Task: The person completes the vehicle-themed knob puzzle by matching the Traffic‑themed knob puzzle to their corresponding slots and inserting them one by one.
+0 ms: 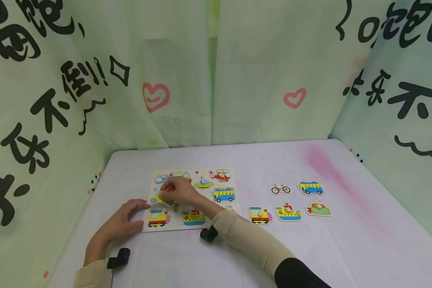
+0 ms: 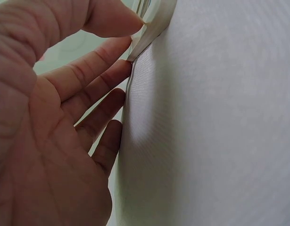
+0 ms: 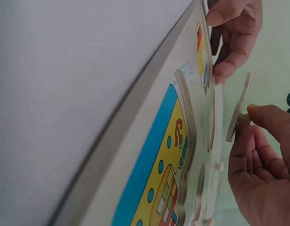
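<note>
My right hand (image 1: pixel 180 190) hovers over the left part of a wooden puzzle board (image 1: pixel 176 225). Its thumb and fingertips pinch a flat wooden puzzle piece (image 3: pixel 239 110) by the knob, seen edge-on and raised off the board in the right wrist view. Directly below those fingers in the head view is a yellow car (image 1: pixel 162 199); whether it is the held piece or one lower down, I cannot tell. With fairly straight fingers, my left hand (image 1: pixel 120 220) touches the board's left edge. Pictured recesses on the board include a train (image 1: pixel 158 218) and a ship (image 1: pixel 194 218).
Loose puzzle pieces lie on the white table (image 1: pixel 345 248) right of the board: a bicycle (image 1: pixel 281 189), a bus (image 1: pixel 311 187), a train (image 1: pixel 260 215), a ship (image 1: pixel 288 213) and a submarine (image 1: pixel 318 209). Green curtains (image 1: pixel 252 80) stand behind and at both sides.
</note>
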`<action>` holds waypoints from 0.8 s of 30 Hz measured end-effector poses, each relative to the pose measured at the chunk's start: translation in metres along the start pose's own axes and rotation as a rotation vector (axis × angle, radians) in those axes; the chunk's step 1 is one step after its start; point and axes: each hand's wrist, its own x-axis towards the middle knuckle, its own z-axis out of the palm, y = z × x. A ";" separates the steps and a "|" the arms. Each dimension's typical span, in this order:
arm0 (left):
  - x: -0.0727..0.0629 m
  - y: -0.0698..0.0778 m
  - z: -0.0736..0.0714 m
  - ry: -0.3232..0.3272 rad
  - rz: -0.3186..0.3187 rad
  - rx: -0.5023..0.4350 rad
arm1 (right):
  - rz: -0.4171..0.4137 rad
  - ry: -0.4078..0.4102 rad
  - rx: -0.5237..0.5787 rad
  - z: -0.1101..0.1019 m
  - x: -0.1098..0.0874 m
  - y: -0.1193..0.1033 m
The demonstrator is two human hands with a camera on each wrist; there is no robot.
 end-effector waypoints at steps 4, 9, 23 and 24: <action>0.000 0.001 -0.001 -0.006 -0.009 -0.003 | -0.014 -0.008 -0.032 0.002 0.001 -0.002; -0.001 0.000 -0.001 -0.002 -0.003 -0.002 | -0.003 -0.008 -0.064 0.003 0.003 -0.006; -0.001 -0.003 0.000 0.000 -0.001 -0.009 | 0.024 0.008 -0.155 0.006 0.015 -0.009; -0.001 -0.003 0.000 0.003 -0.002 -0.013 | 0.022 0.009 -0.170 0.006 0.016 -0.009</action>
